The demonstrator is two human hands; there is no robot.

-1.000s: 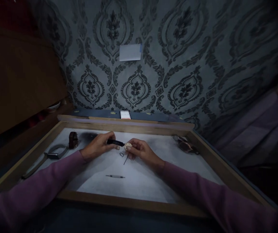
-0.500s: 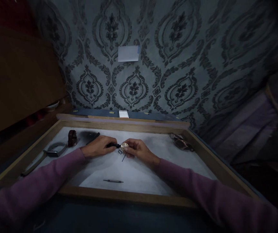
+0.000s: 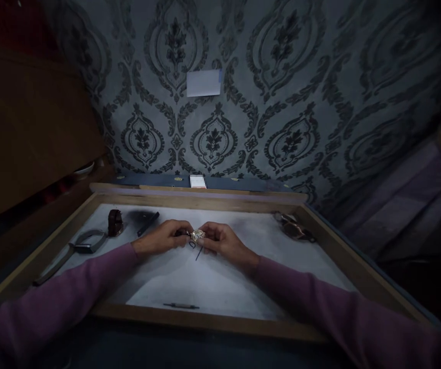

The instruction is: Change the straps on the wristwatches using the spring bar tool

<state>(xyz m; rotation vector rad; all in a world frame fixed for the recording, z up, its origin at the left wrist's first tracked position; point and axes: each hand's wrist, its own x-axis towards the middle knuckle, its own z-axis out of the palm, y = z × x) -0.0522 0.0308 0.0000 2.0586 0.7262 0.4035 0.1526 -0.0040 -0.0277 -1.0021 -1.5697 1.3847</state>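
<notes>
A small gold-rimmed watch (image 3: 197, 236) is held between my two hands above the white paper. My right hand (image 3: 220, 240) pinches its case with thumb and fingers. At the case's left side my left hand (image 3: 165, 237) is closed on the dark watch strap (image 3: 182, 233), most of which its fingers hide. Just below the watch lie a small dark loop (image 3: 192, 245) and a thin dark strip (image 3: 199, 253). Nearer to me, a slim double-ended metal tool (image 3: 181, 306), like a spring bar tool, rests along the front of the paper.
A shallow wooden-rimmed tray (image 3: 205, 313) surrounds the work. On its left are a brown-strapped watch (image 3: 115, 223), a grey-strapped watch (image 3: 85, 248) and a flat dark object (image 3: 148, 224). Further watches (image 3: 293, 228) lie at the right. A small stack of cards (image 3: 198, 181) stands behind the back rim.
My left hand has come closer to the watch case, its fingers now covering more of the strap. My right hand still grips the case. The view has shifted slightly.
</notes>
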